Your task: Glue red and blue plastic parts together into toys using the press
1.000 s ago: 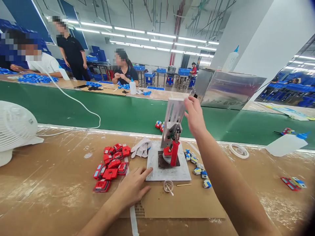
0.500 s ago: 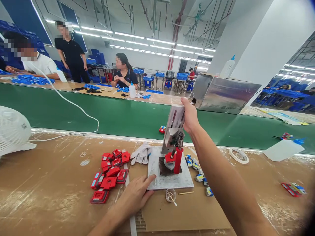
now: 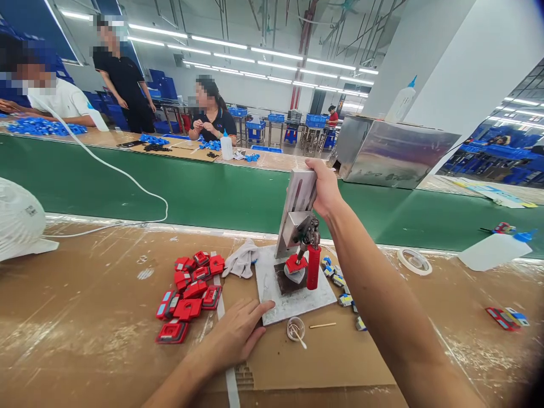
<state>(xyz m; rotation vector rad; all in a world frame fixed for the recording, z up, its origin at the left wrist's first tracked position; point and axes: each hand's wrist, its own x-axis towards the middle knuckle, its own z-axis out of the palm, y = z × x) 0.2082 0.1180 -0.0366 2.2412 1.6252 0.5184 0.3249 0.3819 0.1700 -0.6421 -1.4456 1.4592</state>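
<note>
A toggle clamp press stands before me, with a slotted metal upright, a flat base plate and a red handle hanging down. Its plunger rests on a red part atop a pale grey piece on a dark pad. My right hand is wrapped round the top of the upright, some fingers hidden behind it. My left hand lies at the plate's front left corner, index finger stretched onto the plate and thumb apart.
Red cases are piled left, beside a white glove. Blue-and-grey parts lie right of the plate. A small cup with a swab sits in front. A tape roll and bottle lie right. Co-workers are beyond the green belt.
The press has turned slightly on the table, the right front corner of its plate swinging away from me. Both hands keep their places on it. The camera view has shifted a little.
</note>
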